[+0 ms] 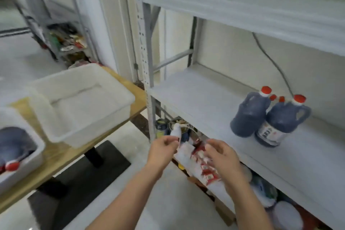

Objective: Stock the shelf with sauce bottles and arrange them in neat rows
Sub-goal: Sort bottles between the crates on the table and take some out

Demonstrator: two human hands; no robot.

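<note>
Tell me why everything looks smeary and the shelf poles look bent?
Head view: motion blur smears everything, worst on the white tub and the bottle gripped by the left hand and right hand; the wide lens bows the shelf uprights; light is soft.

Holding a white sauce bottle (188, 155) at lower centre of the frame, tilting its cap toward the upper left. Pinching its neck with the left hand (164, 148); curling the right hand (222, 155) over its red-and-white label. Showing, at right, a dark red-capped jug (247, 117) standing upright on the grey shelf (196, 99) and touching a second dark jug (280, 125), the latter turning a pale label toward the camera. Showing, at left, a white tub (84, 99) resting on a wooden table (61, 155), and, at the left edge, another tub (35, 155) holding a dark bottle (13, 142) with a red cap.
</note>
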